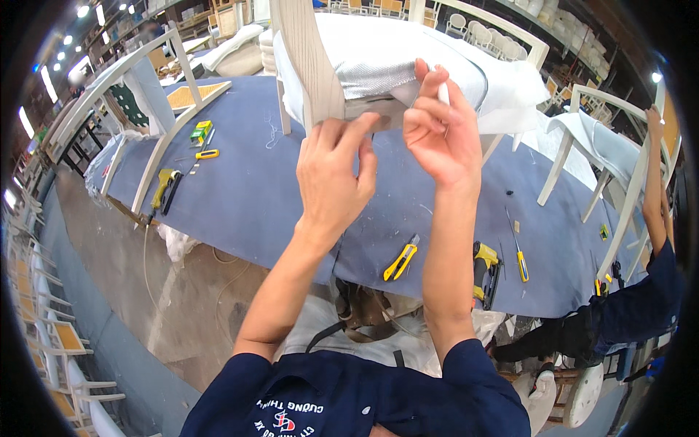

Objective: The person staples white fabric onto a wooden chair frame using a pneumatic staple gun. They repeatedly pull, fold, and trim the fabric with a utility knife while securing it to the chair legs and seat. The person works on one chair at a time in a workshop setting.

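Observation:
An upholstered chair (pixel 309 58) with a pale wooden frame rests on the blue-covered table, with white and silvery fabric (pixel 378 76) over its seat. My left hand (pixel 335 167) is bent against the lower edge of the frame, its fingertips at the wood and the fabric's underside. What those fingers grip, if anything, is hidden. Just right of it, my right hand (pixel 440 131) is raised palm up before the seat, fingers curled. A small white stick (pixel 443 92) shows between its fingers; its exact kind is unclear.
On the blue table (pixel 233 175) lie a yellow utility knife (pixel 401 259), a yellow screwdriver (pixel 522 266), a staple gun (pixel 484 269), another staple gun (pixel 164 191) and a green-yellow box (pixel 202 132). Chairs stand at both ends. A co-worker (pixel 633 291) reaches toward the right chair.

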`<action>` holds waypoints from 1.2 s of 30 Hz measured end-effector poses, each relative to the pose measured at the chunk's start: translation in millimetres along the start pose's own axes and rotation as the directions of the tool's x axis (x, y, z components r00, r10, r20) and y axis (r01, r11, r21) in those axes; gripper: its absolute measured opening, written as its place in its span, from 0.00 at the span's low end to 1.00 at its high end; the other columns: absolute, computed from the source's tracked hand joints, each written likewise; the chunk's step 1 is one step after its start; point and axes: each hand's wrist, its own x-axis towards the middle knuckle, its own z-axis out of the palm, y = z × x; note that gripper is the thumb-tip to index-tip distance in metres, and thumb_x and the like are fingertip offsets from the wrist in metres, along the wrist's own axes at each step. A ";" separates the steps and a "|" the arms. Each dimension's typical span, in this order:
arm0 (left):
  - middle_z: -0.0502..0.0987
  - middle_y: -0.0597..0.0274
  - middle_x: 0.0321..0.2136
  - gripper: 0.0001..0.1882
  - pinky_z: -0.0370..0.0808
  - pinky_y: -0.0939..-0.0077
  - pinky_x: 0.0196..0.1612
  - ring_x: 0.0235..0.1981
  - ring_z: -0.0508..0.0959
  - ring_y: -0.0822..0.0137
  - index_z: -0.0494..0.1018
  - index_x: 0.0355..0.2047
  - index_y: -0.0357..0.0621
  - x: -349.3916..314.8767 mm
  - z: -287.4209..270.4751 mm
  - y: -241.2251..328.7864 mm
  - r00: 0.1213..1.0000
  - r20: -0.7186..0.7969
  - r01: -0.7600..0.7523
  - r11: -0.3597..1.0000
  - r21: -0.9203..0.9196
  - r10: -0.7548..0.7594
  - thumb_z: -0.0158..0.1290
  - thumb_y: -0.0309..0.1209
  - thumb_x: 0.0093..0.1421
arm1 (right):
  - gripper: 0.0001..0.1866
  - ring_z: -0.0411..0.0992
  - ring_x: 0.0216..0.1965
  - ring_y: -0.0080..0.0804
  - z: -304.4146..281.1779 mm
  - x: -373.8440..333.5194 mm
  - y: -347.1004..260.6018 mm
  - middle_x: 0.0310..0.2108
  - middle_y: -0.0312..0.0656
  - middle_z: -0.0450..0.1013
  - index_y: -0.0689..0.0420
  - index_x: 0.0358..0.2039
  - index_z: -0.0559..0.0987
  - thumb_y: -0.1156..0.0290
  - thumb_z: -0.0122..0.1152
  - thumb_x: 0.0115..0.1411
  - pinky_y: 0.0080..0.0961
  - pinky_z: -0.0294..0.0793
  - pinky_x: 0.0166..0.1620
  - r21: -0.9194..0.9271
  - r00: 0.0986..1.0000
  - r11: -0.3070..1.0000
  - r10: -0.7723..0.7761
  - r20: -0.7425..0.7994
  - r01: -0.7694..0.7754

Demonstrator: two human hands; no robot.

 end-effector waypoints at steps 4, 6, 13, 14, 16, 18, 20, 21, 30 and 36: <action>0.73 0.62 0.31 0.30 0.76 0.65 0.29 0.27 0.79 0.60 0.74 0.64 0.54 20.6 -6.7 1.2 0.977 0.191 -0.139 0.962 0.234 0.094 0.58 0.25 0.59 | 0.19 0.66 0.18 0.09 2.4 21.5 -4.4 0.43 0.30 0.85 0.65 0.60 0.70 0.66 0.44 0.78 0.12 0.62 0.25 0.145 0.998 0.989 0.002 0.067 -0.012; 0.74 0.62 0.31 0.32 0.76 0.65 0.26 0.25 0.80 0.60 0.72 0.66 0.55 31.0 -9.0 3.5 0.968 0.234 -0.158 0.938 0.308 0.087 0.59 0.28 0.59 | 0.19 0.66 0.17 0.09 -0.2 27.1 -3.1 0.43 0.30 0.85 0.65 0.60 0.70 0.66 0.44 0.78 0.12 0.62 0.25 0.118 0.997 0.993 -0.008 0.081 -0.002; 0.77 0.58 0.32 0.31 0.78 0.63 0.23 0.24 0.83 0.57 0.69 0.64 0.47 30.0 -16.6 2.2 0.961 0.273 -0.147 0.898 0.415 0.031 0.60 0.36 0.60 | 0.18 0.65 0.18 0.09 -8.9 17.4 -5.2 0.42 0.28 0.85 0.64 0.61 0.70 0.66 0.44 0.78 0.12 0.62 0.26 0.007 0.991 0.999 0.036 0.129 -0.037; 0.78 0.58 0.32 0.31 0.78 0.63 0.23 0.24 0.83 0.56 0.69 0.64 0.45 31.4 -16.0 5.1 0.958 0.288 -0.143 0.891 0.430 0.015 0.60 0.36 0.61 | 0.18 0.65 0.18 0.09 -8.3 16.3 -5.1 0.42 0.28 0.85 0.64 0.61 0.70 0.67 0.44 0.78 0.12 0.62 0.26 0.011 0.992 0.999 0.037 0.120 -0.039; 0.79 0.57 0.33 0.30 0.79 0.63 0.22 0.24 0.84 0.55 0.68 0.62 0.44 32.2 -10.4 9.1 0.954 0.298 -0.115 0.893 0.435 -0.022 0.60 0.36 0.60 | 0.18 0.65 0.18 0.09 -3.8 18.9 -7.7 0.41 0.28 0.85 0.64 0.61 0.70 0.67 0.44 0.78 0.12 0.61 0.26 0.013 0.993 0.999 0.037 0.109 -0.038; 0.79 0.57 0.32 0.29 0.78 0.62 0.22 0.22 0.83 0.53 0.69 0.61 0.43 32.4 -5.7 9.1 0.961 0.274 -0.077 0.900 0.429 -0.048 0.60 0.35 0.61 | 0.18 0.65 0.17 0.09 0.1 22.0 -10.6 0.41 0.30 0.85 0.65 0.60 0.70 0.67 0.44 0.78 0.13 0.61 0.26 0.046 0.997 0.998 0.030 0.076 -0.033; 0.79 0.58 0.29 0.26 0.76 0.61 0.21 0.18 0.80 0.52 0.70 0.59 0.43 30.4 -1.5 4.9 0.973 0.220 -0.034 0.908 0.417 -0.064 0.59 0.33 0.61 | 0.18 0.65 0.17 0.10 4.2 28.7 -11.7 0.40 0.30 0.85 0.66 0.60 0.69 0.67 0.43 0.78 0.14 0.60 0.26 0.080 0.999 0.997 0.015 0.046 -0.019; 0.79 0.58 0.29 0.26 0.77 0.61 0.22 0.20 0.80 0.52 0.70 0.59 0.43 30.3 -1.8 5.8 0.971 0.228 -0.033 0.895 0.446 -0.078 0.59 0.33 0.61 | 0.18 0.65 0.17 0.10 5.5 32.4 -11.3 0.40 0.31 0.85 0.66 0.60 0.69 0.68 0.43 0.78 0.14 0.60 0.26 0.092 0.999 0.996 0.008 0.033 -0.011; 0.73 0.57 0.41 0.28 0.80 0.62 0.30 0.36 0.82 0.56 0.71 0.59 0.45 35.2 -1.2 -0.2 0.979 0.126 -0.204 0.834 0.512 0.161 0.60 0.27 0.56 | 0.16 0.64 0.17 0.10 14.4 45.1 -10.5 0.39 0.30 0.84 0.66 0.59 0.68 0.70 0.44 0.77 0.14 0.60 0.25 0.079 0.996 0.995 -0.060 -0.065 0.065; 0.73 0.57 0.45 0.30 0.81 0.62 0.33 0.42 0.82 0.54 0.73 0.59 0.44 39.0 -9.5 9.1 0.984 0.164 -0.135 0.884 0.448 0.067 0.61 0.27 0.54 | 0.15 0.64 0.17 0.10 15.2 41.8 -9.5 0.39 0.29 0.84 0.66 0.58 0.68 0.71 0.45 0.76 0.14 0.60 0.24 0.033 0.994 0.996 -0.085 -0.075 0.088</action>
